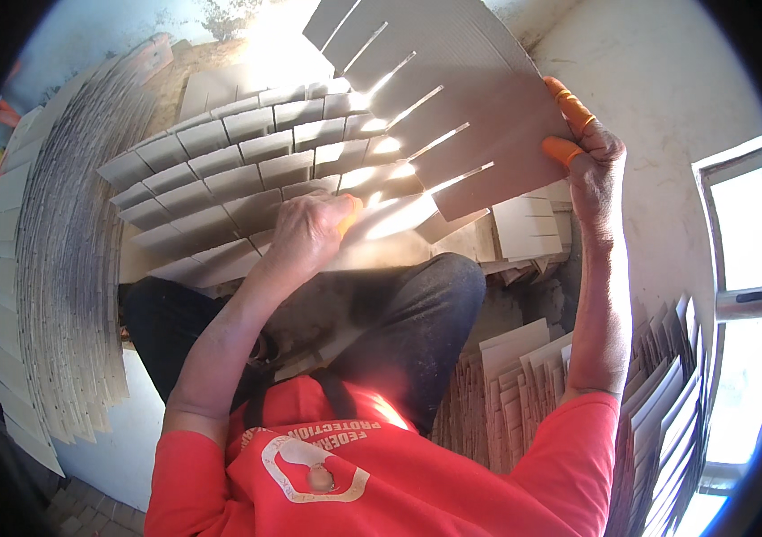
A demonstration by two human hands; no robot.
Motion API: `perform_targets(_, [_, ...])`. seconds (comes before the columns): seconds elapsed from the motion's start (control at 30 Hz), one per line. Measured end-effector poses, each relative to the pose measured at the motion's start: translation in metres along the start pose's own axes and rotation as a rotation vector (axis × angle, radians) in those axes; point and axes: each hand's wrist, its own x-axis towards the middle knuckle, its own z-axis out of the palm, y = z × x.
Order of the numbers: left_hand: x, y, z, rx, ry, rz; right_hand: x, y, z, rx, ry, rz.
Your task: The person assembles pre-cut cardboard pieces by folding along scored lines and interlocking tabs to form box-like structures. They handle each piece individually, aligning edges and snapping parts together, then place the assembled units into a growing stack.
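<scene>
My right hand, with orange finger covers, is raised and closed on the right edge of a large slotted cardboard sheet. The sheet is tilted, and several parallel slits run in from its lower left edge. In front of me lies a cardboard divider grid, made of interlocked strips standing in rows. My left hand, also with orange on a finger, is closed at the grid's near edge and seems to grip a strip there; its fingertips are partly hidden. The sheet's slit edge is close to the grid's right end.
A tall stack of cardboard dividers stands at the left. More slotted pieces lie beyond my right knee. Upright cardboard sheets are packed at lower right, with others by the bright window. A pale wall rises on the right.
</scene>
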Motion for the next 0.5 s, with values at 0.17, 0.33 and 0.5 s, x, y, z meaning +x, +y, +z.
perform_targets(0.17, [0.002, 0.002, -0.001, -0.01, -0.018, -0.039, -0.001, 0.008, 0.003, -0.02, -0.041, 0.04])
perform_targets(0.33, [0.003, -0.001, 0.001, -0.051, -0.016, -0.075, 0.0, 0.012, -0.001, 0.026, -0.005, 0.064])
perform_targets(0.5, [0.005, 0.001, -0.001, -0.097, -0.012, -0.071, -0.005, 0.02, 0.006, -0.027, -0.091, 0.172])
